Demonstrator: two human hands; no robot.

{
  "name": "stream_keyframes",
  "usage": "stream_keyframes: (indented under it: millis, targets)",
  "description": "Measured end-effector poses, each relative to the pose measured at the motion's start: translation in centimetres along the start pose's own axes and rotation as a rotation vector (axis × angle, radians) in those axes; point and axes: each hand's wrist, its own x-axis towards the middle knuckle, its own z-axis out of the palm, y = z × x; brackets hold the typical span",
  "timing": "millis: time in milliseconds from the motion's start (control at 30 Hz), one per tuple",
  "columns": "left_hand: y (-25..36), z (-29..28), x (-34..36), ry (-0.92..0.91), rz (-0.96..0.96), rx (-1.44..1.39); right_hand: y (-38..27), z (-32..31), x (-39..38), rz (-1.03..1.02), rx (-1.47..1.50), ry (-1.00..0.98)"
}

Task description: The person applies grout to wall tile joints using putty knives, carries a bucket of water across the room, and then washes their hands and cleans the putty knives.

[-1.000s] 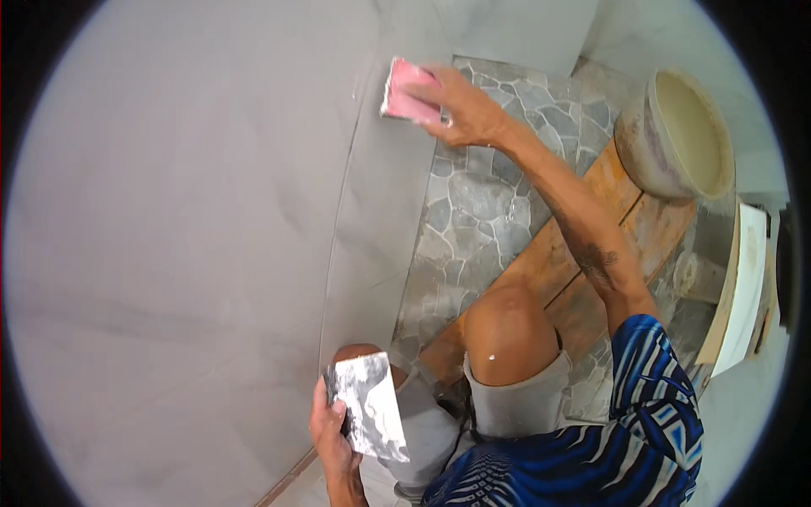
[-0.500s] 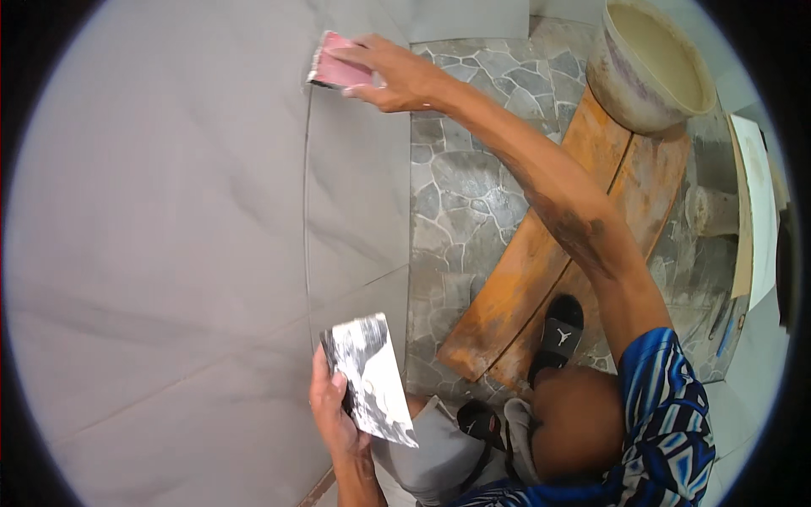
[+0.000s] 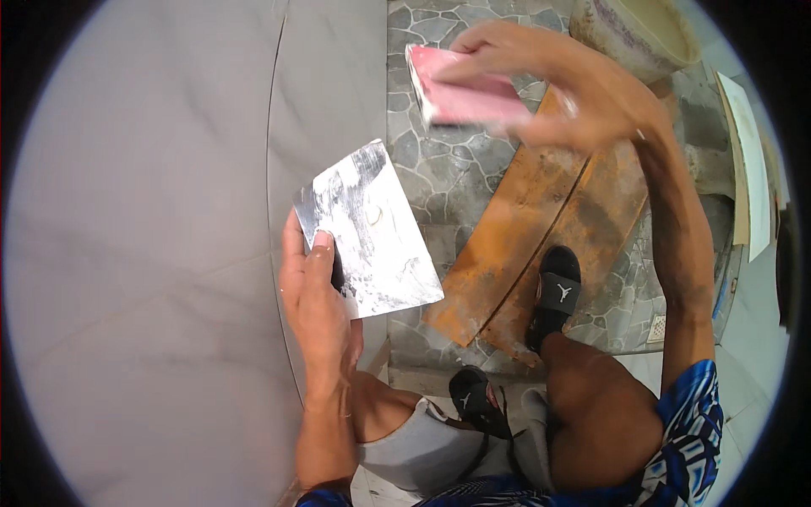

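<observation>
My left hand (image 3: 314, 291) grips a dark flat board (image 3: 372, 228) by its left edge, thumb on top. White paste is smeared across most of the board's face. In my right hand (image 3: 566, 84), blurred by motion, is a pink flat spreader (image 3: 473, 89), held between thumb and fingers. White paste coats the spreader's left edge. The spreader hangs above and to the right of the board, apart from it and from the wall. A grey marbled tile wall (image 3: 169, 211) with a dark vertical joint fills the left side.
Two orange-brown planks (image 3: 507, 241) lie side by side over a stone-patterned floor (image 3: 435, 173). A stained bucket (image 3: 629, 38) stands at their far end. One foot in a black slide sandal (image 3: 559, 287) rests on the planks. A white panel (image 3: 743, 160) leans at the right.
My right hand has drawn the spreader off the wall joint, right and toward me. My left hand has raised the board farther from me. The view has shifted rightward.
</observation>
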Motion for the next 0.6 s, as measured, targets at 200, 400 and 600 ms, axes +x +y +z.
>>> stream_keyframes:
  millis: [200,400,600]
  targets:
    - [1.0,-1.4,-1.7,-0.007,0.076,-0.038,-8.6,-0.4,0.0,-0.108,-0.002,-0.087]
    - [1.0,-2.6,-2.9,0.013,0.136,0.049,-12.5,0.8,1.4,-0.094,-0.110,-0.271]
    - [1.0,-3.4,-4.0,0.063,0.181,0.141,-13.1,0.5,2.4,-0.057,-0.263,-0.450]
